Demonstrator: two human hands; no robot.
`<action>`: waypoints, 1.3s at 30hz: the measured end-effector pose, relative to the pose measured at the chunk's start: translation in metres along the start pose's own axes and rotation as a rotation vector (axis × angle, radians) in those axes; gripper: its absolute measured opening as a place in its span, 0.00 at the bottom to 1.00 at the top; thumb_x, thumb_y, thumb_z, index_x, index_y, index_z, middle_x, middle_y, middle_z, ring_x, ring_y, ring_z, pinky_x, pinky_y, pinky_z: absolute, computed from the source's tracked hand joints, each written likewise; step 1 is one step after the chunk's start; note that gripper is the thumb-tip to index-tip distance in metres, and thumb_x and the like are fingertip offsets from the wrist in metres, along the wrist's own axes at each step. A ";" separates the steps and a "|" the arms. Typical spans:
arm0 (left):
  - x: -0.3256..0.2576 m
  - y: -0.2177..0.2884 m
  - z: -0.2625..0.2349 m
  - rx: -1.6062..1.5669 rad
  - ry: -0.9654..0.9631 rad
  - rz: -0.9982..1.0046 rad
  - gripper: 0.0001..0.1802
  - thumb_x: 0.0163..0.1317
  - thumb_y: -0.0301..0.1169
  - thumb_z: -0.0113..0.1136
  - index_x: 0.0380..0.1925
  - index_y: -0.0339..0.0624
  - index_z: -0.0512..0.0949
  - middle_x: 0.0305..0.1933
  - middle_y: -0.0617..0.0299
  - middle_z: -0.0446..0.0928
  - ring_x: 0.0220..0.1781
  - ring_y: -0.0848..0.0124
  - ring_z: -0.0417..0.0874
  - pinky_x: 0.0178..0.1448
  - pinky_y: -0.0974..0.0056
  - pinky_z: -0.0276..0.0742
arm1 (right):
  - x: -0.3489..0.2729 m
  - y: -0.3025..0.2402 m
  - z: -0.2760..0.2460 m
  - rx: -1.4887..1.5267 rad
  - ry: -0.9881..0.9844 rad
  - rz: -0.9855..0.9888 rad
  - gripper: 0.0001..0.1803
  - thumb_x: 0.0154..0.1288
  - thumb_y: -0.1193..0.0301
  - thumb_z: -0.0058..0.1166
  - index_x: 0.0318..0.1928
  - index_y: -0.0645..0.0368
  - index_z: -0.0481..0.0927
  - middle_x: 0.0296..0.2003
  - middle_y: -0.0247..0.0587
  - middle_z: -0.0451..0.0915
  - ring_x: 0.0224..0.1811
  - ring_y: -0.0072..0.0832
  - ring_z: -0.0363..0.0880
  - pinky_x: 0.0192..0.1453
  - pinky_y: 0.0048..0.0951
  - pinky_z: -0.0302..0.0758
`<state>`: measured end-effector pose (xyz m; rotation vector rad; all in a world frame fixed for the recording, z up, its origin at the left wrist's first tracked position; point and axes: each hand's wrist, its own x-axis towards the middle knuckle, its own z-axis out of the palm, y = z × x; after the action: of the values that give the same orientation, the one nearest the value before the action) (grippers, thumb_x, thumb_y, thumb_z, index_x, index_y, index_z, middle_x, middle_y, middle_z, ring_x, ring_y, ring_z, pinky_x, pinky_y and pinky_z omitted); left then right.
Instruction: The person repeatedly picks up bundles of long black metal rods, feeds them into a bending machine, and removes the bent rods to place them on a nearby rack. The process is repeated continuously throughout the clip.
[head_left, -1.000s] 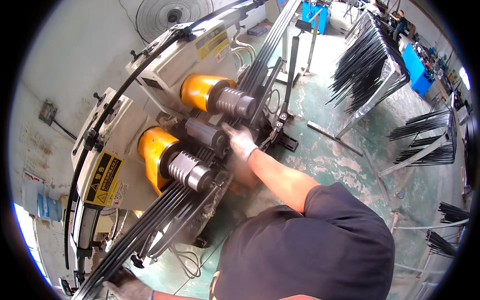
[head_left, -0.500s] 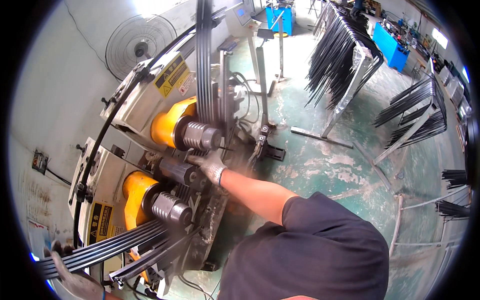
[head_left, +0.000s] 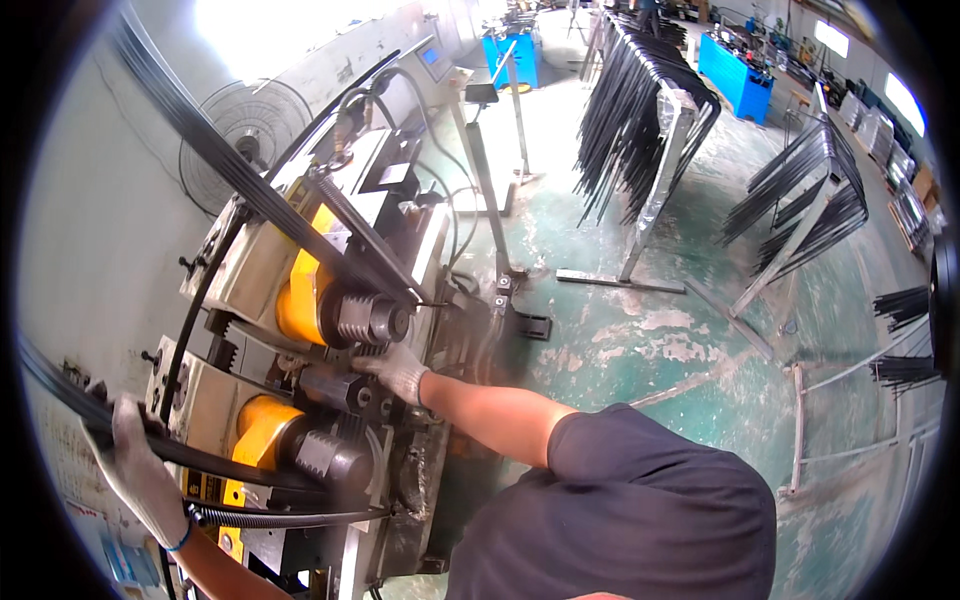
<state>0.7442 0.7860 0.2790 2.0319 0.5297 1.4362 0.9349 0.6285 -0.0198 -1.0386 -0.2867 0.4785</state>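
My left hand [head_left: 140, 465], in a pale work glove, is wrapped around a bundle of long black rods [head_left: 230, 462] at the lower left. These rods run into a bending machine [head_left: 235, 270] with two yellow-housed heads, each with a ribbed steel roller [head_left: 372, 320]. Another length of black rods [head_left: 235, 170] slants from the upper left down to the far roller. Between the two rollers my gloved right hand [head_left: 398, 372] reaches in beside a dark steel block [head_left: 335, 387]. Its fingers look stretched out; their tips are partly hidden among the machine parts.
A wall fan [head_left: 245, 135] stands behind the machine, and a control box [head_left: 432, 62] beyond it. To the right, racks carry many bent black rods [head_left: 640, 110]. Blue workbenches [head_left: 735, 78] are farther back. Hoses and a metal stand [head_left: 503, 290] rise beside the machine.
The rods on both sides have swung: the far length now leans left, and the near length has risen at its outer end. My left hand has risen with it; my right stays at the machine's middle.
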 end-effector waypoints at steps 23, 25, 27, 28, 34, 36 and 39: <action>0.004 -0.011 -0.005 -0.043 -0.020 -0.023 0.24 0.70 0.35 0.63 0.63 0.36 0.76 0.40 0.63 0.76 0.33 0.75 0.76 0.39 0.69 0.74 | 0.006 0.009 -0.005 -0.101 0.013 0.012 0.16 0.65 0.71 0.67 0.51 0.65 0.84 0.40 0.39 0.87 0.42 0.23 0.82 0.50 0.33 0.80; 0.005 -0.013 -0.005 -0.039 -0.036 -0.022 0.25 0.70 0.36 0.64 0.63 0.36 0.76 0.40 0.63 0.76 0.34 0.76 0.76 0.39 0.69 0.74 | 0.005 0.009 -0.004 -0.041 0.011 -0.005 0.16 0.65 0.71 0.66 0.51 0.65 0.84 0.41 0.40 0.87 0.42 0.24 0.82 0.50 0.34 0.80; 0.006 -0.017 -0.007 -0.020 -0.023 -0.018 0.25 0.70 0.36 0.64 0.63 0.36 0.76 0.40 0.63 0.76 0.34 0.76 0.75 0.39 0.69 0.74 | 0.001 0.004 -0.003 -0.034 -0.006 -0.006 0.16 0.65 0.71 0.66 0.51 0.66 0.84 0.42 0.41 0.87 0.43 0.24 0.82 0.51 0.34 0.80; 0.005 -0.019 -0.007 -0.011 -0.018 -0.018 0.25 0.70 0.36 0.64 0.63 0.36 0.76 0.39 0.63 0.75 0.34 0.76 0.75 0.40 0.69 0.74 | -0.001 0.001 -0.003 -0.030 -0.014 -0.006 0.16 0.66 0.71 0.66 0.51 0.66 0.84 0.42 0.41 0.87 0.44 0.24 0.82 0.51 0.34 0.80; 0.005 -0.013 -0.008 -0.008 -0.018 -0.021 0.25 0.70 0.38 0.64 0.62 0.36 0.77 0.37 0.63 0.75 0.34 0.76 0.76 0.38 0.70 0.73 | 0.044 0.079 -0.018 -0.385 -0.055 -0.347 0.23 0.58 0.80 0.59 0.56 0.52 0.85 0.46 0.46 0.86 0.51 0.39 0.84 0.61 0.37 0.80; 0.007 -0.018 -0.009 -0.013 -0.019 -0.024 0.25 0.70 0.38 0.65 0.61 0.36 0.77 0.37 0.63 0.75 0.34 0.76 0.76 0.38 0.70 0.74 | 0.047 0.084 -0.019 -0.439 -0.041 -0.438 0.26 0.56 0.81 0.58 0.57 0.47 0.86 0.46 0.48 0.86 0.50 0.44 0.85 0.61 0.37 0.81; 0.008 -0.021 -0.007 -0.055 -0.044 -0.054 0.25 0.70 0.39 0.65 0.61 0.36 0.78 0.38 0.63 0.77 0.36 0.75 0.77 0.40 0.68 0.74 | 0.045 0.079 -0.020 -0.419 -0.014 -0.401 0.25 0.59 0.79 0.60 0.57 0.48 0.86 0.45 0.50 0.87 0.48 0.46 0.86 0.59 0.37 0.81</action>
<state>0.7412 0.8086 0.2725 1.9864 0.5169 1.3565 0.9631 0.6697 -0.0986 -1.3442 -0.6116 0.0605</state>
